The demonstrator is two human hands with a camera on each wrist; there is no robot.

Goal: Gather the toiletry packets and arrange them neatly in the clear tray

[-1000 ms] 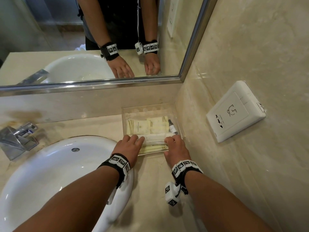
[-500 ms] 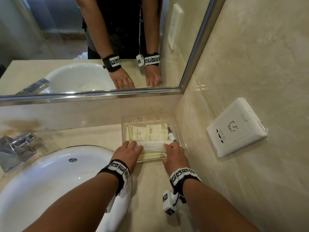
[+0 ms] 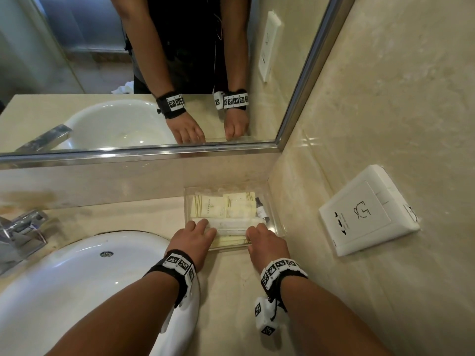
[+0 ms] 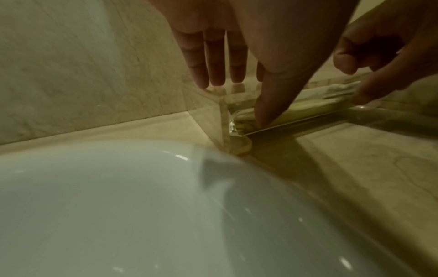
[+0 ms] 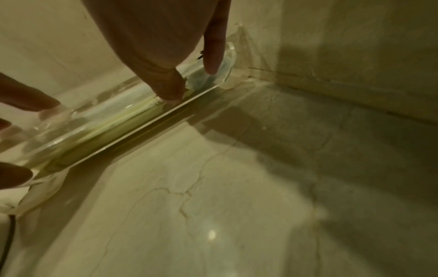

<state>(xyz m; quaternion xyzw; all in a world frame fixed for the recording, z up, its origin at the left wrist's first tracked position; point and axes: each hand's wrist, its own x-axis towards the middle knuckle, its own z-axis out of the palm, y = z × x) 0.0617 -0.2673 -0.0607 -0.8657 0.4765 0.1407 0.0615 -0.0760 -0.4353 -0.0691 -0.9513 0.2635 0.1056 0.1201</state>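
A clear tray point(image 3: 277, 214) sits in the counter's back right corner. Cream toiletry packets point(image 3: 213, 208) lie flat in its far half, with a small dark-capped bottle point(image 3: 261, 210) at the right. A long white packet point(image 3: 231, 224) lies crosswise over more cream packets near the front wall. My left hand point(image 3: 203, 228) is at the tray's front left corner, with its fingers straight over the left wall and its thumb point(image 4: 267, 105) pressing down inside. My right hand point(image 3: 257, 231) pinches the long packet's right end, and its thumb point(image 5: 168, 88) is just behind the front wall.
A white sink point(image 3: 77, 291) reaches almost to the tray's left side, with a chrome faucet point(image 3: 20, 235) at far left. The side wall with a white socket panel point(image 3: 365, 214) runs close along the tray's right. A mirror point(image 3: 154, 73) hangs above the backsplash.
Both hands stay at the tray's front edge on the long white packet, which has settled slightly lower. The head view has tilted, so the tray sits lower in the frame.
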